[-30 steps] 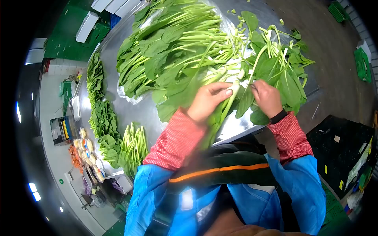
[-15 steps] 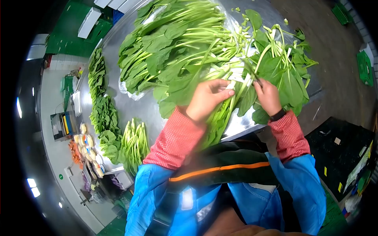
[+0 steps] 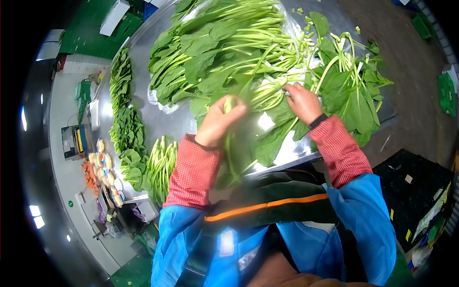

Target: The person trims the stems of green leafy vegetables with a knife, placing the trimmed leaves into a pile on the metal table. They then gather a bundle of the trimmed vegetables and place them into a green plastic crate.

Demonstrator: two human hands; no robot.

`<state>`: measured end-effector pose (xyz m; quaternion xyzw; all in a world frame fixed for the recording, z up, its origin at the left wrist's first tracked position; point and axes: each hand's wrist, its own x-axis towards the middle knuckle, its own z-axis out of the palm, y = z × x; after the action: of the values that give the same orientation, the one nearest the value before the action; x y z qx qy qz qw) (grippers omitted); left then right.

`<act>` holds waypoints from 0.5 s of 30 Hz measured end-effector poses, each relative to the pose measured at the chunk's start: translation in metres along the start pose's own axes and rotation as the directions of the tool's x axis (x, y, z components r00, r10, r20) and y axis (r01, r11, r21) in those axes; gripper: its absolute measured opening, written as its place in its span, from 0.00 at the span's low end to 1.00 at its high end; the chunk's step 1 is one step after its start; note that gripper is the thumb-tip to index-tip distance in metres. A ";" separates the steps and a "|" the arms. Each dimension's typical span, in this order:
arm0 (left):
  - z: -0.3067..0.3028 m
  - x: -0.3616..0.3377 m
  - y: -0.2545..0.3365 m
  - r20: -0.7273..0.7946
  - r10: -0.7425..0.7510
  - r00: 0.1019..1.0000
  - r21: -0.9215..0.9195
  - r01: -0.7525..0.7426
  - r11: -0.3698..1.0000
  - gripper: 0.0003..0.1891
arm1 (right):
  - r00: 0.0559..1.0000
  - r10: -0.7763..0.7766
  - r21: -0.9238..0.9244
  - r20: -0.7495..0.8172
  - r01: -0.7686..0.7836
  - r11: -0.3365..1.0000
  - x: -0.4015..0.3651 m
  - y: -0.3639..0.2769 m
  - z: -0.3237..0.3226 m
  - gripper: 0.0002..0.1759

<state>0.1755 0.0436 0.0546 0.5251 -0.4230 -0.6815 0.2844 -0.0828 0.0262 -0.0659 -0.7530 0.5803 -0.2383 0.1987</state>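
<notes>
My left hand (image 3: 222, 122), smeared by motion, is closed around leafy green stalks (image 3: 230, 153) that hang below it, in front of my apron. My right hand (image 3: 304, 104) is closed on a small knife (image 3: 288, 93); only a little of it shows between the fingers, over the cut stems. A big pile of leafy greens (image 3: 210, 48) lies on clear plastic to the upper left, stem ends to the right. Loose greens (image 3: 351, 83) spread out to the right of my right hand. One leafy piece (image 3: 275, 143) lies near the table's front edge.
The metal table (image 3: 184, 125) carries a row of leafy bunches (image 3: 125, 105) along its left side and another bunch (image 3: 161, 162) nearer me. Stem offcuts (image 3: 306, 28) lie at the far side. A black crate (image 3: 413, 191) stands at right; green crates (image 3: 446, 93) sit on the floor.
My left hand has moved left and away from my right hand, carrying the stalks. My right hand has shifted a little left and up with the knife. The view has tilted slightly.
</notes>
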 end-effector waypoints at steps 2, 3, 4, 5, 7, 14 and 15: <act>0.003 -0.001 -0.008 -0.061 0.071 0.996 0.122 -0.063 0.991 0.08 | 0.997 -0.017 -0.149 0.073 0.028 0.988 0.009 0.011 0.021 0.11; 0.004 0.001 -0.015 -0.087 0.119 0.989 0.178 -0.102 0.979 0.08 | 0.997 -0.029 -0.143 0.072 0.040 0.989 0.009 0.010 0.019 0.11; 0.006 0.000 -0.020 -0.118 0.125 0.985 0.234 -0.095 0.968 0.08 | 0.997 -0.044 -0.138 0.071 0.053 0.989 0.011 0.009 0.018 0.11; 0.007 -0.001 -0.024 -0.145 0.146 0.979 0.383 -0.081 0.920 0.09 | 0.996 -0.059 -0.130 0.071 0.068 0.989 0.012 0.008 0.015 0.11; 0.015 -0.001 -0.029 -0.098 0.400 0.911 0.562 -0.281 0.778 0.11 | 0.995 -0.055 0.051 0.083 0.051 0.997 0.007 -0.004 -0.007 0.14; 0.058 0.008 -0.005 0.174 0.611 0.772 0.887 -0.393 0.244 0.17 | 0.982 -0.140 0.482 0.125 0.063 0.874 -0.003 -0.039 -0.077 0.15; 0.058 0.013 -0.007 0.155 0.606 0.780 0.844 -0.424 0.330 0.17 | 0.997 -0.074 0.507 0.024 0.052 0.860 -0.006 -0.042 -0.079 0.14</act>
<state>0.1163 0.0524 0.0480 0.4926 -0.8125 -0.2074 0.2327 -0.0977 0.0405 0.0217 -0.6980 0.4681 -0.3723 0.3938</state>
